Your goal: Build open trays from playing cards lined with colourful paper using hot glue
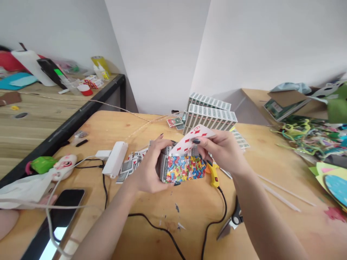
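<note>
My left hand (148, 169) is wrapped round a small box-like piece made of playing cards (181, 168), its front covered in a bright multicoloured pattern. My right hand (221, 148) pinches a red diamonds playing card (189, 141) by its upper edge and holds it tilted over the top of the card piece, touching it. Both hands hover just above the wooden table (151, 216) near its middle. Loose playing cards (130, 164) lie spread on the table behind my left hand.
Stacked packs of card boxes (208, 115) stand behind the hands. A yellow glue gun (214, 175) with black cable, scissors (233, 220), white adapter (115, 159), phone (58, 220) and a pink toy (65, 166) lie around. Coloured paper scraps (311, 137) pile at right.
</note>
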Demonstrator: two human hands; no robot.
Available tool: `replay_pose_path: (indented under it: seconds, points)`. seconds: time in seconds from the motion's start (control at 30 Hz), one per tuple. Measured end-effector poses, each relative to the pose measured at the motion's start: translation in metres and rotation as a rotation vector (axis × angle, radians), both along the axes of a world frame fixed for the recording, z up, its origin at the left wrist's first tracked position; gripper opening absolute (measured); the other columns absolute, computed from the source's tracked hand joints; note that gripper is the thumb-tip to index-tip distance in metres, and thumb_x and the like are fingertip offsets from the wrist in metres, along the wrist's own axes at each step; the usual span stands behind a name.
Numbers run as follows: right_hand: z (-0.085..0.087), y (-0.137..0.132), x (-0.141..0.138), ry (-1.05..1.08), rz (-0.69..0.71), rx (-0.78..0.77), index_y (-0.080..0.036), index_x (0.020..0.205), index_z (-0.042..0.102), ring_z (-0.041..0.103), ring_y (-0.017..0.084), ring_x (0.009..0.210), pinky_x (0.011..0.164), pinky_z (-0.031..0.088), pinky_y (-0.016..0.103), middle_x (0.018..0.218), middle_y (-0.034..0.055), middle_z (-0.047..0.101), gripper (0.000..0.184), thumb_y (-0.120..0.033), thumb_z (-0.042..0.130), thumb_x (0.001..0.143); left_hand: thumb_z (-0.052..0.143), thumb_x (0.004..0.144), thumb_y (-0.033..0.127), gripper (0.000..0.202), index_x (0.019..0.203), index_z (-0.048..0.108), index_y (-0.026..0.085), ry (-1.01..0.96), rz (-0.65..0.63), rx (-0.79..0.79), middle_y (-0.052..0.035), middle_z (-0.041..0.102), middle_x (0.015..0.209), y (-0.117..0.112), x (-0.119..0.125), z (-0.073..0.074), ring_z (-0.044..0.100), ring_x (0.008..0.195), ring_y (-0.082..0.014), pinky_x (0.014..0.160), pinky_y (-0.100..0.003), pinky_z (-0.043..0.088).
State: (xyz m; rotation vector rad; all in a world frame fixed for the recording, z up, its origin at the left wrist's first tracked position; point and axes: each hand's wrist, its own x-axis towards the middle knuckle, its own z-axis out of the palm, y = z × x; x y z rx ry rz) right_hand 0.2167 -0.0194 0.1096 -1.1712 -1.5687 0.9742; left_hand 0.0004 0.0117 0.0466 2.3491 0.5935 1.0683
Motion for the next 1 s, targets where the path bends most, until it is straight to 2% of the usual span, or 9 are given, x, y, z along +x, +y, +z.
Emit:
replay_pose_path:
  seconds: [0.17,0.27,0.43,0.57,0.63,0.77,0.83,0.93,1.0]
  points:
    - [-0.003,0.010,-0.003,-0.001,0.010,-0.087,-0.018,0.051,0.055,0.042,0.005,0.031,0.031,0.029,0.020,0.042,-0.0032,0.052,0.041,-0.046,0.060,0.081,0.076,0.054,0.036,0.089,0.129,0.029,0.025,0.002,0.008,0.004,-0.0123,0.049,0.121,0.000,0.001,0.003,0.049,0.115,-0.0344,0.107,-0.060,0.027]
    - [-0.001,0.010,-0.002,-0.043,0.014,-0.089,-0.018,0.051,0.055,0.045,0.006,0.031,0.031,0.030,0.020,0.042,-0.0033,0.053,0.040,-0.045,0.061,0.080,0.076,0.054,0.036,0.088,0.129,0.030,0.024,0.004,-0.002,0.012,-0.0125,0.049,0.122,0.000,0.001,0.004,0.050,0.114,-0.0338,0.107,-0.059,0.027]
    - [0.006,0.012,0.005,-0.267,-0.001,0.042,-0.018,0.045,0.048,0.034,0.004,0.038,0.037,0.026,0.021,0.040,-0.0055,0.041,0.044,-0.040,0.063,0.080,0.075,0.055,0.036,0.087,0.130,0.030,0.024,-0.014,-0.022,0.033,-0.0123,0.050,0.121,0.000,0.001,0.003,0.051,0.113,-0.0326,0.107,-0.058,0.028]
    - [0.010,0.014,0.009,-0.439,0.019,0.139,-0.017,0.052,0.057,0.028,0.005,0.043,0.040,0.023,0.022,0.043,-0.0059,0.036,0.037,-0.037,0.059,0.083,0.076,0.053,0.038,0.088,0.128,0.032,0.025,-0.016,-0.017,0.034,-0.0119,0.050,0.121,0.001,0.001,0.002,0.052,0.111,-0.0333,0.106,-0.057,0.030]
    - [0.012,0.012,0.009,-0.499,0.030,0.204,-0.017,0.059,0.064,0.031,0.006,0.043,0.042,0.025,0.023,0.044,-0.0052,0.040,0.033,-0.037,0.057,0.085,0.076,0.053,0.039,0.087,0.128,0.032,0.025,-0.018,-0.007,0.032,-0.0120,0.051,0.120,0.001,0.001,0.002,0.052,0.112,-0.0337,0.105,-0.057,0.031]
    - [0.017,0.008,0.009,-0.542,0.061,0.313,-0.019,0.076,0.072,0.045,0.008,0.049,0.047,0.033,0.023,0.053,-0.0021,0.056,0.028,-0.038,0.054,0.087,0.075,0.055,0.037,0.085,0.129,0.033,0.025,-0.028,-0.002,0.018,-0.0118,0.052,0.121,0.001,0.001,0.004,0.051,0.114,-0.0338,0.105,-0.056,0.032]
    - [0.019,0.008,0.009,-0.538,0.062,0.266,-0.019,0.069,0.069,0.041,0.007,0.045,0.044,0.029,0.023,0.049,-0.0032,0.052,0.028,-0.036,0.055,0.086,0.076,0.055,0.036,0.087,0.130,0.032,0.026,-0.043,-0.008,0.011,-0.0117,0.052,0.122,0.000,0.001,0.004,0.052,0.115,-0.0342,0.105,-0.056,0.032]
    - [0.019,0.012,0.008,-0.470,0.075,0.090,-0.017,0.048,0.056,0.033,0.004,0.037,0.038,0.024,0.022,0.038,-0.0053,0.043,0.039,-0.034,0.059,0.083,0.078,0.053,0.035,0.095,0.134,0.030,0.026,-0.065,-0.018,0.011,-0.0124,0.050,0.126,0.000,0.001,-0.001,0.050,0.119,-0.0355,0.106,-0.058,0.032]
    - [0.017,0.015,0.008,-0.379,0.076,-0.019,-0.018,0.043,0.050,0.034,0.004,0.034,0.036,0.024,0.022,0.035,-0.0048,0.043,0.045,-0.037,0.059,0.083,0.079,0.052,0.034,0.100,0.137,0.027,0.028,-0.081,-0.019,0.018,-0.0123,0.049,0.128,0.000,0.001,-0.007,0.046,0.123,-0.0365,0.107,-0.059,0.031]
